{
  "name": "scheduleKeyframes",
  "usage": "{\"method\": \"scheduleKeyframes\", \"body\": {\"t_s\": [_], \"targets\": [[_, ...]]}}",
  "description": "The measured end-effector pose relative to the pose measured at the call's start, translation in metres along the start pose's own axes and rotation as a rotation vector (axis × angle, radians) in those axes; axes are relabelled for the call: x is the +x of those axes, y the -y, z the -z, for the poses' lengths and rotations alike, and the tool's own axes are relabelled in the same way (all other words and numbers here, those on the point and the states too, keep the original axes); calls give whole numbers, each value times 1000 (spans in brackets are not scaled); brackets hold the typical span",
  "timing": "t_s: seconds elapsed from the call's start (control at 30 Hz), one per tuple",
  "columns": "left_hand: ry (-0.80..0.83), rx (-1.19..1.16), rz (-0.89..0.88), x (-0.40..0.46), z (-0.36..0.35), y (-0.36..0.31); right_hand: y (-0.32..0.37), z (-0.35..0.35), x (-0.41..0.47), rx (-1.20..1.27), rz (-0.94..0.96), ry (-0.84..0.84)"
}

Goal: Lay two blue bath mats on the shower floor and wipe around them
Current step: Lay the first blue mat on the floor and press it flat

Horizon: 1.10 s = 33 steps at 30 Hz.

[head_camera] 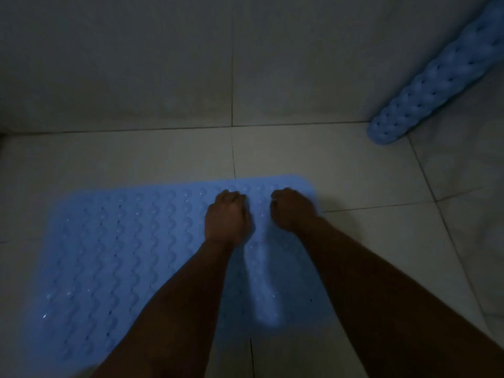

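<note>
A blue bath mat point(114, 255) with a wavy bumped pattern lies spread on the pale tiled shower floor point(300, 156), filling the lower left of the view. A raised fold runs through it between my forearms. My left hand point(227, 218) and my right hand point(291, 210) rest on the mat near its far right corner, both with fingers curled under, knuckles down; nothing shows inside them. A second blue mat point(436, 77), rolled into a tube, leans in the right corner with its lower end on the floor.
A tiled wall point(136, 64) rises just beyond the mat, meeting the floor along a dark grout line. Another wall stands at the right behind the rolled mat. The light is dim. Bare tiles show right of the flat mat.
</note>
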<state>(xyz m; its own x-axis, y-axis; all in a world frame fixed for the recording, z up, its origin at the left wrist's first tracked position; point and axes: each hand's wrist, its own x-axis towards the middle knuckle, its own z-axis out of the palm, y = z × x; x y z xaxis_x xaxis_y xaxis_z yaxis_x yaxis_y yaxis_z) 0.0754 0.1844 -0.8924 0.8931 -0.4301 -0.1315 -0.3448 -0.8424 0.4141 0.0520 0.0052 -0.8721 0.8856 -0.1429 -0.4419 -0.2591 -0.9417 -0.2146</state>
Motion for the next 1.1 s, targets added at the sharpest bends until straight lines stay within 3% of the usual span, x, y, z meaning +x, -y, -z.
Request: {"method": "scheduleKeyframes", "body": {"t_s": [0.23,0.37,0.53,0.73,0.9,1.03,1.1], "targets": [[-57,142,60,-9,3,53,52,-105,-21,-49,111,-167],[-80,128,54,-11,-8,73,53,-120,-19,-64,101,-323],[-143,123,-11,-18,-24,85,50,-127,-16,-86,83,-369],[-154,154,-55,-20,-18,86,56,-107,-13,-33,59,-120],[-54,128,-91,-15,-13,60,59,-25,15,164,4,159],[102,192,-110,-18,-49,45,43,-2,30,269,-24,-124],[52,233,-118,-23,-62,46,36,-7,27,334,7,-208]]}}
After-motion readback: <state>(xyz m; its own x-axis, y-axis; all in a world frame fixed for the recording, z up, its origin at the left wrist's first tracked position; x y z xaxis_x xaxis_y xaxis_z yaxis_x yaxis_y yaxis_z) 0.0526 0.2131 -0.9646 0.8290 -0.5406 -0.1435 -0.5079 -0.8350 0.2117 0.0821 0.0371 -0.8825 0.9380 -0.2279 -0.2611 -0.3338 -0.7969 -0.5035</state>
